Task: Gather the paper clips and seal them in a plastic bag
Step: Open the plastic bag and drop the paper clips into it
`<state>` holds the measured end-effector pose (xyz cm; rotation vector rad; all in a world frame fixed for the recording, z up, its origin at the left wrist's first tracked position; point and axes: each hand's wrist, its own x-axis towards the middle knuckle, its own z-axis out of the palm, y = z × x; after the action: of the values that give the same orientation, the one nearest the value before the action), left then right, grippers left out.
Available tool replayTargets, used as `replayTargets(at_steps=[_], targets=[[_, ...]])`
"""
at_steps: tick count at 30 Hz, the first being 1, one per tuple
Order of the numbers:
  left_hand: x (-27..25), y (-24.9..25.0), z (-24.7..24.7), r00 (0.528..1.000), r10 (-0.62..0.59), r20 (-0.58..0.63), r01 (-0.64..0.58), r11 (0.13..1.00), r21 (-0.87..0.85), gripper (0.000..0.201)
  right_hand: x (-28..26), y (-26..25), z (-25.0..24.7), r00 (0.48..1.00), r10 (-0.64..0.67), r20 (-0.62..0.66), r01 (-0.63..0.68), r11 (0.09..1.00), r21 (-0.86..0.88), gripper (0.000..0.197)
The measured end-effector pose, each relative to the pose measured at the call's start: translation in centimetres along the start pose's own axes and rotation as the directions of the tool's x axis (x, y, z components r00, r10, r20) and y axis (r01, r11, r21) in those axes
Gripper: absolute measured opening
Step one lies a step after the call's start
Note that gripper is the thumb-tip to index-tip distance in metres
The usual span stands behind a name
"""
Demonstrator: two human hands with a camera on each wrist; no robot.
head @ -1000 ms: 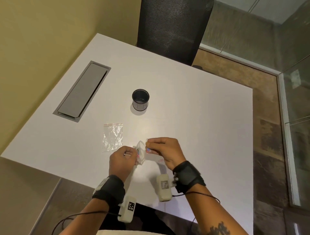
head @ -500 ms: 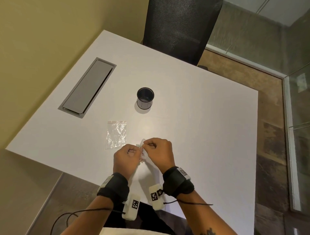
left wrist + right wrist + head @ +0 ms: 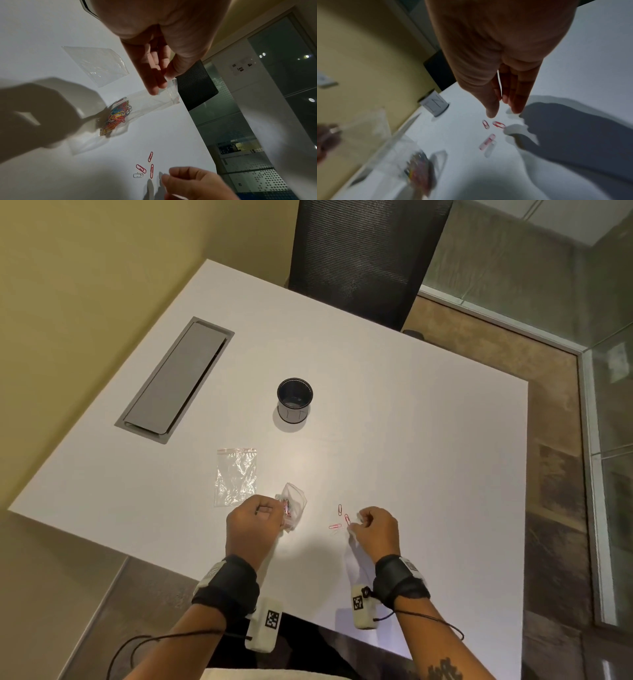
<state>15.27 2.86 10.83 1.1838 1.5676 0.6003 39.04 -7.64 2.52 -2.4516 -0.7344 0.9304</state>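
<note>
My left hand (image 3: 257,518) pinches the top edge of a small clear plastic bag (image 3: 295,501) just above the white table (image 3: 411,422). In the left wrist view the bag (image 3: 149,100) hangs from the fingers (image 3: 154,86) with several coloured paper clips (image 3: 118,116) bunched at its bottom. Three red clips (image 3: 339,510) and a white one (image 3: 138,175) lie loose on the table to the right. My right hand (image 3: 359,520) hovers right beside them, fingers pointing down (image 3: 515,106), holding nothing.
A second, empty clear bag (image 3: 236,475) lies flat left of the held one. A black cup (image 3: 294,398) stands farther back at mid-table. A grey cable hatch (image 3: 174,378) is set in the table at left. A black mesh chair (image 3: 359,251) stands beyond the far edge.
My right hand let go of the bag's mouth and moved right to the loose clips. The left hand still holds the bag in about the same place.
</note>
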Motion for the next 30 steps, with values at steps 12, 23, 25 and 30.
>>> replayTargets(at_steps=[12, 23, 25, 30], targets=[[0.2, 0.6, -0.1, 0.998, -0.054, 0.03, 0.053, 0.999, 0.008, 0.016, 0.8, 0.0, 3.9, 0.992, -0.112, 0.065, 0.119, 0.988, -0.101, 0.042], [0.3, 0.0, -0.2, 0.999, -0.035, 0.028, 0.035, 0.999, 0.016, 0.015, 0.7, -0.1, 5.1, 0.948, -0.316, 0.043, 0.316, 0.915, -0.252, 0.045], [0.3, 0.0, -0.1, 0.999, -0.038, 0.028, 0.038, 0.999, 0.011, 0.014, 0.8, -0.2, 5.7, 0.922, -0.385, 0.039, 0.377, 0.874, -0.306, 0.029], [0.2, 0.0, -0.1, 0.999, -0.036, 0.017, 0.036, 0.999, -0.003, 0.013, 1.3, -0.1, 6.6, 0.868, -0.491, 0.078, 0.48, 0.787, -0.387, 0.033]])
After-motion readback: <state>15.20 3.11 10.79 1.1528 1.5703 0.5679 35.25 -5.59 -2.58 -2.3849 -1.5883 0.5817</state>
